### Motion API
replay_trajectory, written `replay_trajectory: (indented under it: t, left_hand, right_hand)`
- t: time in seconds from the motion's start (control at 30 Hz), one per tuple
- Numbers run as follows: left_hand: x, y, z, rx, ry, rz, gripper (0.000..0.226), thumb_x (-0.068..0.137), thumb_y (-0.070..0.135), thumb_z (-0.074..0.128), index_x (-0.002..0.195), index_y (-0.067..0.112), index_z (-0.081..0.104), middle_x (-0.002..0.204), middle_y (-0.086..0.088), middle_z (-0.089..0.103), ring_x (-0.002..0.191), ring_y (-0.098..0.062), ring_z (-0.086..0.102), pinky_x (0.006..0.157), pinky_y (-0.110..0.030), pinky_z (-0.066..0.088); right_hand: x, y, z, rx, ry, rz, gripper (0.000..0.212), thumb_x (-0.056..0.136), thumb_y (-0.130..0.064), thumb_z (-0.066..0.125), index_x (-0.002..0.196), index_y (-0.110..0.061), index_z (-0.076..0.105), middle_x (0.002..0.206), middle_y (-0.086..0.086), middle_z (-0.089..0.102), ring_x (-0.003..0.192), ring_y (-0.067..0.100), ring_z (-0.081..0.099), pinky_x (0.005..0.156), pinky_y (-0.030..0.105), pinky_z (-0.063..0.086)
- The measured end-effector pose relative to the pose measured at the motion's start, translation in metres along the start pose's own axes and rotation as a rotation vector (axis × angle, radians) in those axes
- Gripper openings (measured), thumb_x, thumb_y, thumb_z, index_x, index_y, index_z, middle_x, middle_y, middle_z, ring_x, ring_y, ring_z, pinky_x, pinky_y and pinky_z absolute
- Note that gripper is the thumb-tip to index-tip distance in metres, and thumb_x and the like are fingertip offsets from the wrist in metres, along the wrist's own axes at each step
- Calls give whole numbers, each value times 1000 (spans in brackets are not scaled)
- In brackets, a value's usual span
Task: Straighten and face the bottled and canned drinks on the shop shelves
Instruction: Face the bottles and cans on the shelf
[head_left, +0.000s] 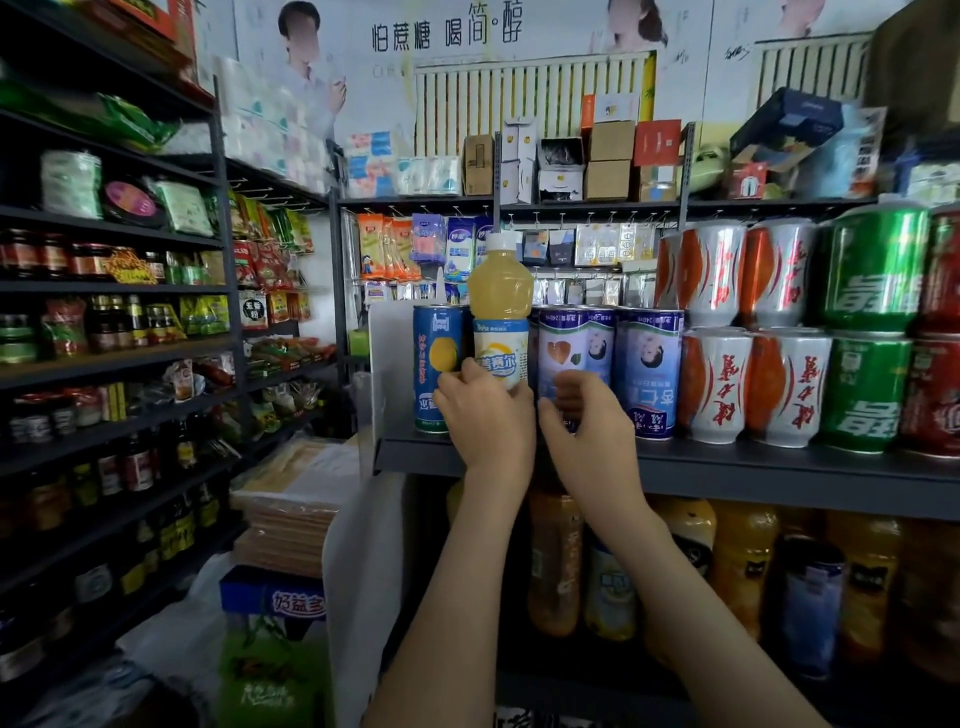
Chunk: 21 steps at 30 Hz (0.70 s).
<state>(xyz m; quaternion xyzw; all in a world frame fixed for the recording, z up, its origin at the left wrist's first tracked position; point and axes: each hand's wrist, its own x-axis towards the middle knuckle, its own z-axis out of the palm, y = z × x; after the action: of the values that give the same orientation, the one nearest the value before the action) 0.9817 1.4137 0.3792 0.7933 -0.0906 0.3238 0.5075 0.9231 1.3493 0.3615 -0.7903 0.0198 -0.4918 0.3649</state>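
- Your left hand (483, 421) reaches up to the drinks shelf (727, 467) and grips the lower part of a juice bottle (500, 301), with the fingers wrapped around its label.
- The juice bottle holds pale yellow drink and has a white cap. It is upright with its label facing you, near the left end of the shelf.
- The hand hides the base of the bottle, so you cannot tell whether it is resting on the shelf.
- Just left of the bottle is a blue can (436, 353) showing a yellow fruit, with a white divider panel (389, 364) beyond it.
- Just right of the bottle is a blue-and-white can (571, 343), and a second matching can (649, 364) stands beside it.
- Your right hand (587, 421) is in front of the first blue-and-white can with its fingers curled. You cannot tell whether it is holding the can or only close to it.
- Further right, red-and-white cans (717, 384) are stacked two high, followed by green cans (865, 395), also two high.
- On the shelf below, orange drink bottles (743, 561) stand in a row, in dim light and blurred.
- At far left, a separate rack (104, 364) holds jars and packets.
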Motion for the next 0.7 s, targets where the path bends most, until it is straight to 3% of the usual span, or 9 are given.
replay_trajectory:
  t: [0.1,0.27,0.37,0.5,0.6,0.7]
  left_hand:
    - [-5,1,-4,-45,6,3,55,82,31,69,125,6,47,122,-13,44,115,-29,40,94,-35,37]
    - [-22,1,-14,-215,3,77,53,85,34,65,126,6,46,119,-7,40,101,-22,52,76,-21,38]
    - [-43,-1,-26,-259,33,193,51,84,31,68,125,6,51,110,-1,39,92,-13,48,73,-10,33]
    - [-71,-11,-40,-307,-2,305,51,77,26,73,121,9,54,103,2,39,83,4,43,69,2,34]
    - [-98,-26,-44,-291,-51,352,51,75,32,71,119,10,56,98,8,36,85,17,40,74,6,30]
    - [-124,-48,-40,-250,-195,321,59,73,53,60,120,18,54,99,13,37,87,9,42,76,1,36]
  right_hand:
    - [4,-2,2,36,-3,27,30,91,-20,60,119,-11,55,112,1,60,101,12,56,83,16,41]
    - [11,-12,-7,154,-63,73,46,90,-25,63,132,-13,50,113,-7,59,102,1,52,72,-5,37]
    - [10,-20,-16,215,-105,72,48,84,-33,69,127,-19,54,112,-13,61,103,0,56,78,4,43]
    - [-10,-23,-36,284,-163,53,38,77,-35,73,111,-22,62,97,-13,69,88,-4,63,76,15,51]
    - [-30,-10,-51,338,-258,156,50,66,-45,74,109,-21,64,98,-9,72,91,4,67,83,31,55]
    - [-57,15,-60,342,-311,241,46,68,-38,77,108,-19,65,98,-7,73,92,6,68,83,34,56]
